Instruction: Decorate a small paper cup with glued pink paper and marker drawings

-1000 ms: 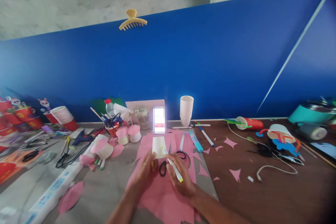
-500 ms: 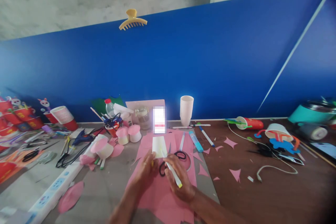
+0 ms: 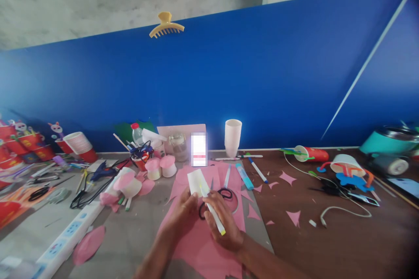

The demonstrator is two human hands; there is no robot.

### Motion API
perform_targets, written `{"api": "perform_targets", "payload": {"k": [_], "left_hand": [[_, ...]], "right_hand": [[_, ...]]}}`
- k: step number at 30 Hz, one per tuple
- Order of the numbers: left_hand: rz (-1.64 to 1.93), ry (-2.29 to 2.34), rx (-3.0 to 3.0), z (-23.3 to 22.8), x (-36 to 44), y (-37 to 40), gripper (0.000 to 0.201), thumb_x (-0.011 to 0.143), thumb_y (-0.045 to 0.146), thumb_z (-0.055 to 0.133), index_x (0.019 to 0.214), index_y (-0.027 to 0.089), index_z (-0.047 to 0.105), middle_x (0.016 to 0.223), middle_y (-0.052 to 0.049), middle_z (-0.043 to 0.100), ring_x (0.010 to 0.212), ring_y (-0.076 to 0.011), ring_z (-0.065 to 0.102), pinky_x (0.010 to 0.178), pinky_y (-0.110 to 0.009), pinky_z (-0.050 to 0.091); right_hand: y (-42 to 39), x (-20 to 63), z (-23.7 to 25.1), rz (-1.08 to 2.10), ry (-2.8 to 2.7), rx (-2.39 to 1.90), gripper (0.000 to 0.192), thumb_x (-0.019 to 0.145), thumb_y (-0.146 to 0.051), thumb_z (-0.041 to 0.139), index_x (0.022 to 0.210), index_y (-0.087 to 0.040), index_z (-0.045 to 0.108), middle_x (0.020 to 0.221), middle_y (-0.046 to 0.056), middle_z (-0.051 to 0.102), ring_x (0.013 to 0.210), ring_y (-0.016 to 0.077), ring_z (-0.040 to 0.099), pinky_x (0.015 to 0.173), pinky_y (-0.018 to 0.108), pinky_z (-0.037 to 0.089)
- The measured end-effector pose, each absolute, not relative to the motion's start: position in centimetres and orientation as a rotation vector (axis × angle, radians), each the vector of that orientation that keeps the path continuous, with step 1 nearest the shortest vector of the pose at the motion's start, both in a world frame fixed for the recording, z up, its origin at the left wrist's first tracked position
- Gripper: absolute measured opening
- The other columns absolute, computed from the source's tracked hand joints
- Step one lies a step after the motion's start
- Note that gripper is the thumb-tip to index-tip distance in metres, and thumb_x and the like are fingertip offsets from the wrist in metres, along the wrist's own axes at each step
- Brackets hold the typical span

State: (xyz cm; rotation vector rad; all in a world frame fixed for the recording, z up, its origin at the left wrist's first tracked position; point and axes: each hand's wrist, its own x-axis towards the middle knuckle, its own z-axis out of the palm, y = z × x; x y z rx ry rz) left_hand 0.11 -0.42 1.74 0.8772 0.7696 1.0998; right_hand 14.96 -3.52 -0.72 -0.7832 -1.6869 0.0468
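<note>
My left hand (image 3: 186, 205) is closed on the lower edge of a small white piece of paper (image 3: 196, 182), its thumb lying on top. A white marker with a yellow end (image 3: 215, 218) is gripped in my right hand (image 3: 225, 220), its upper end at the paper. Near that end a faint yellow mark shows on the white. Under my hands lies pink paper (image 3: 196, 253). Black-handled scissors (image 3: 225, 193) rest on it, partly hidden by my right hand.
Behind stand a lit phone screen (image 3: 199, 150) and stacked white cups (image 3: 232, 137). Right of the pink paper lie a blue marker (image 3: 258, 170) and pink scraps (image 3: 293, 218). At left are a power strip (image 3: 68, 239), pink-topped cups (image 3: 168, 168) and a glue gun (image 3: 101, 171).
The white paper has tilted to the left in my left hand, and my left thumb now lies on it. The marker has shifted slightly with my right hand.
</note>
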Motion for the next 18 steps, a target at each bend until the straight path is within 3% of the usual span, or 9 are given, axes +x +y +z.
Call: {"api": "perform_targets", "payload": {"k": [6, 18], "left_hand": [[1.087, 0.647, 0.93, 1.7, 0.3, -0.3, 0.046, 0.068, 0.044, 0.09, 0.096, 0.015, 0.069, 0.078, -0.003, 0.067, 0.064, -0.0135, 0.057, 0.061, -0.024, 0.043], [1.093, 0.617, 0.987, 1.1, 0.3, 0.1, 0.049, 0.067, 0.048, 0.09, 0.095, 0.016, 0.065, 0.078, -0.003, 0.065, 0.067, -0.0144, 0.057, 0.064, -0.025, 0.044]], "right_hand": [[-3.7, 15.0, -0.1, 0.099, -1.703, -0.733, 0.031, 0.101, -0.023, 0.044, 0.128, -0.022, 0.06, 0.101, 0.01, 0.074, 0.106, 0.0289, 0.072, 0.102, 0.048, 0.058], [-4.0, 15.1, 0.0, 0.066, -1.797, -0.71, 0.039, 0.09, -0.013, 0.049, 0.128, -0.023, 0.054, 0.099, 0.007, 0.074, 0.097, 0.0258, 0.073, 0.105, 0.05, 0.054]]}}
